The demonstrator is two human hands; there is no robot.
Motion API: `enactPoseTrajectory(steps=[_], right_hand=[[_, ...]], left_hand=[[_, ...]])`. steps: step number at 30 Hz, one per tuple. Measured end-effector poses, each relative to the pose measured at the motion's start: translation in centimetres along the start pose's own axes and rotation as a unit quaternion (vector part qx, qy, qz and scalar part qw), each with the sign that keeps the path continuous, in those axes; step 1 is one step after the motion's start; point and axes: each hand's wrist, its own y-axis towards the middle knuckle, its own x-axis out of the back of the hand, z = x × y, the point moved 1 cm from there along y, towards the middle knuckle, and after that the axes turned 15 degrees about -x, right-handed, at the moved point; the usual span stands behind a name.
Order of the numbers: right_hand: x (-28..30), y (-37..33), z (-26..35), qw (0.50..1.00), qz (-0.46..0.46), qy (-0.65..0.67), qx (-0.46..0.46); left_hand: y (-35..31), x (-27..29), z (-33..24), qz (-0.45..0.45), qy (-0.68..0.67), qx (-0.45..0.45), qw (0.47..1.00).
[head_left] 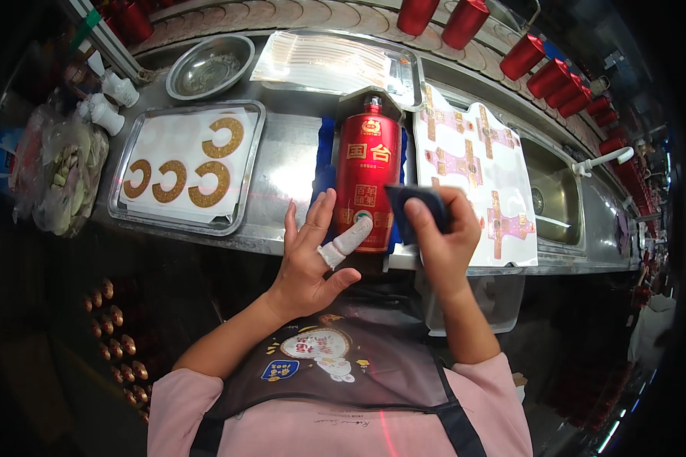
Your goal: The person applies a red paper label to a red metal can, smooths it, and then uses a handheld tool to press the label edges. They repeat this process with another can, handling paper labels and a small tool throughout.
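A red bottle [367, 164] with gold lettering lies on its back in front of me, neck pointing away, on a support edged with blue cloth [325, 164]. My left hand [306, 255] is beside its base with the fingers spread. One finger wears a white cloth cover [347, 241], and its tip rests on the lower part of the bottle. My right hand [448, 232] pinches a dark blue, flat pad-like piece [418, 212] just right of the bottle. What lies under the pad is hidden.
At left, a metal tray [253, 164] holds gold C-shaped labels [208, 184]; a steel bowl [209, 68] stands behind. Another tray [404, 57] bears striped strips. Sheets of pink-gold labels [472, 175] lie right, beside a sink [552, 183]. Red bottles [465, 23] line a conveyor [312, 15].
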Motion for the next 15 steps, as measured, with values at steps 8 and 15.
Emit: enactPoseTrajectory(steps=[8, 15], right_hand=[[0.5, -2.9, -4.3, 0.995, -0.017, 0.069, -0.069], [1.7, -0.1, -3.5, 0.983, -0.094, 0.111, -0.111]], left_hand=[[-1.4, -0.5, 0.5, -0.040, 0.055, 0.075, 0.995], [2.4, 2.6, 1.8, -0.174, 0.014, 0.074, 0.982]])
